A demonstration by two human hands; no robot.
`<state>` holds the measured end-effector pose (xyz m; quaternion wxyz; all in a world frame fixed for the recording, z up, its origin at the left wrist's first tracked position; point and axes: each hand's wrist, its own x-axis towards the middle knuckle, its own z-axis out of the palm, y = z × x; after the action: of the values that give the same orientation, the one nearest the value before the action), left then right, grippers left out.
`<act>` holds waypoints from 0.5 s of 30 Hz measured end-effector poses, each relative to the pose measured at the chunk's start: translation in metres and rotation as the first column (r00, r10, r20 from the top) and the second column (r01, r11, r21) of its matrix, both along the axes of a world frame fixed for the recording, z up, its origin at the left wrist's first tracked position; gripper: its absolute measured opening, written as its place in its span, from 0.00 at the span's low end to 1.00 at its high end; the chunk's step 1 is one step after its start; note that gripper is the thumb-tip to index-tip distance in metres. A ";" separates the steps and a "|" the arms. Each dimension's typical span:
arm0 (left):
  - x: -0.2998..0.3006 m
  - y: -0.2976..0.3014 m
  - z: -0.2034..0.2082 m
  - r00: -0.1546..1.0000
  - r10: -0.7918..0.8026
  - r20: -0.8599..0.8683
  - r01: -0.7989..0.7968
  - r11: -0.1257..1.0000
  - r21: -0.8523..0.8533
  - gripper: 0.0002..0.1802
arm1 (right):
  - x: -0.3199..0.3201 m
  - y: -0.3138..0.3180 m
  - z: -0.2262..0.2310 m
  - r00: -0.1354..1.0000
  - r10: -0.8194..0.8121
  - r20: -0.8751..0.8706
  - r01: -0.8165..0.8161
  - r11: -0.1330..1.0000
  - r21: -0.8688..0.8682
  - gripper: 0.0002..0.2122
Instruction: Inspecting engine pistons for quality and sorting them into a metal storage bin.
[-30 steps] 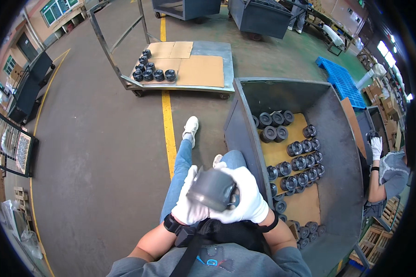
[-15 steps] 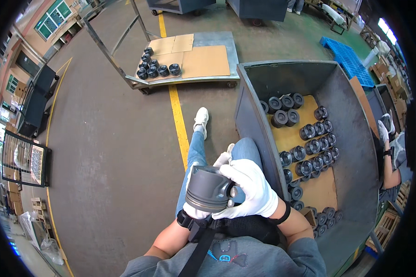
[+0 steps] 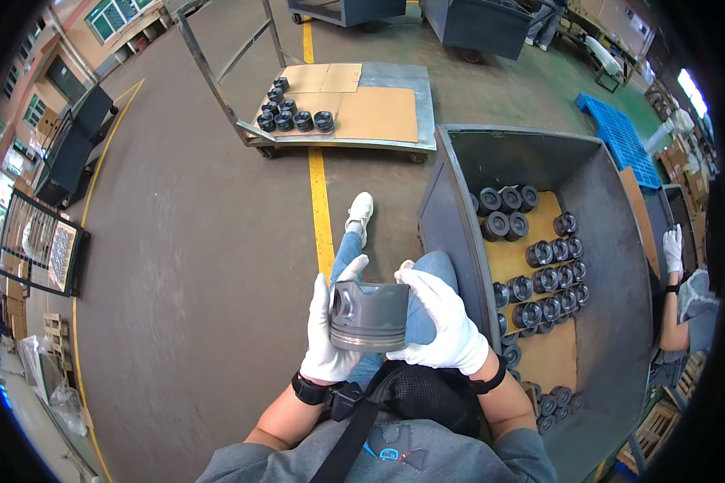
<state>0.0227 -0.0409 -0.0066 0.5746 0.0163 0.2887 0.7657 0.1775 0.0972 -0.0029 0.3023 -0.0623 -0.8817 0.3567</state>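
A dark grey engine piston (image 3: 370,316) is held in front of my lap, its ring grooves toward me at the lower end. My left hand (image 3: 328,328), in a white glove, grips it along the left side, thumb and fingers pointing up. On the other side my right hand (image 3: 445,324), gloved too, holds it between the thumb below and the fingers at its upper right edge. To my right stands a grey metal bin (image 3: 457,233), where several more pistons (image 3: 546,279) lie in rows on cardboard (image 3: 554,354).
Ahead, a flat metal trolley (image 3: 424,109) carries several pistons (image 3: 304,121) on cardboard. A yellow floor line (image 3: 321,209) runs past my foot. Blue pallets (image 3: 616,137) lie beyond the bin. At the far right, another person's gloved hand (image 3: 673,248) shows.
The piston has been turned in my hands, and its side opening now faces left. My left hand has come out from beneath it to its left side. The other person's hand has shifted.
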 end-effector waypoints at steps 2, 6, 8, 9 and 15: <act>0.002 0.003 0.001 1.000 0.017 -0.014 -0.017 0.999 -0.031 0.41 | 0.001 -0.003 0.005 0.999 -0.037 0.026 0.037 0.999 -0.002 0.48; 0.006 0.005 0.005 0.986 0.067 -0.151 -0.083 0.991 -0.102 0.34 | -0.004 -0.009 0.016 0.996 -0.068 0.063 0.071 0.995 -0.062 0.48; 0.010 0.011 0.010 0.944 0.059 -0.323 -0.114 0.981 -0.154 0.39 | -0.005 -0.010 0.009 0.997 -0.078 -0.026 0.078 0.997 0.001 0.43; 0.009 0.009 0.004 0.923 0.040 -0.383 -0.102 0.985 -0.142 0.39 | -0.001 -0.009 0.005 0.996 -0.087 -0.016 0.087 0.996 0.000 0.43; 0.013 0.006 0.017 0.850 0.013 -0.527 -0.081 0.991 -0.106 0.41 | 0.001 -0.004 0.003 0.986 -0.156 -0.056 0.158 0.987 0.034 0.38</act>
<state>0.0360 -0.0349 0.0106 0.4549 0.1821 0.4819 0.7264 0.1785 0.0933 0.0002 0.3540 -0.1164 -0.8725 0.3161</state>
